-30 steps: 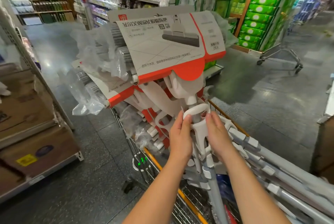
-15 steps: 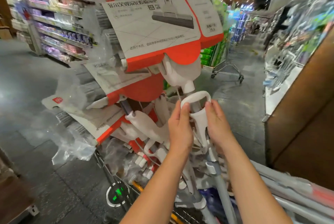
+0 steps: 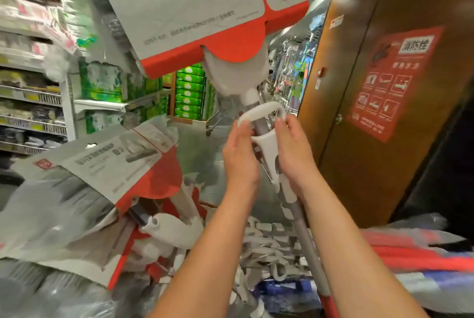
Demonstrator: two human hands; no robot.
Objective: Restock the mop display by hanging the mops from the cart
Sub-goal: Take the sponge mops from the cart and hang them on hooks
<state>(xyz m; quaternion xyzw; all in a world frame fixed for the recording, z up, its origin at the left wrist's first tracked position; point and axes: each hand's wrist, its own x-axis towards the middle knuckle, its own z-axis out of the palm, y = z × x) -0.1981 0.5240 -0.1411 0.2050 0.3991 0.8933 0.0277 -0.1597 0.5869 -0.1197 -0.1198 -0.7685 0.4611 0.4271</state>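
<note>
I hold one mop upright by the white plastic piece on its grey pole. My left hand grips the left side of that piece and my right hand grips the right side. Its head, wrapped in a grey and orange card sleeve, is raised above my hands at the top of the view. Several more mops in the same sleeves and clear plastic lie piled in the cart below, heads to the left.
A brown wooden cabinet door with an orange notice stands close on the right. Shelves of goods line the left, and stacked green packs sit straight ahead. Red and grey poles lie at lower right.
The mop in my hands has risen and swung to the right, away from the pile. My view has turned right, bringing the brown cabinet close. Both hands keep the same hold.
</note>
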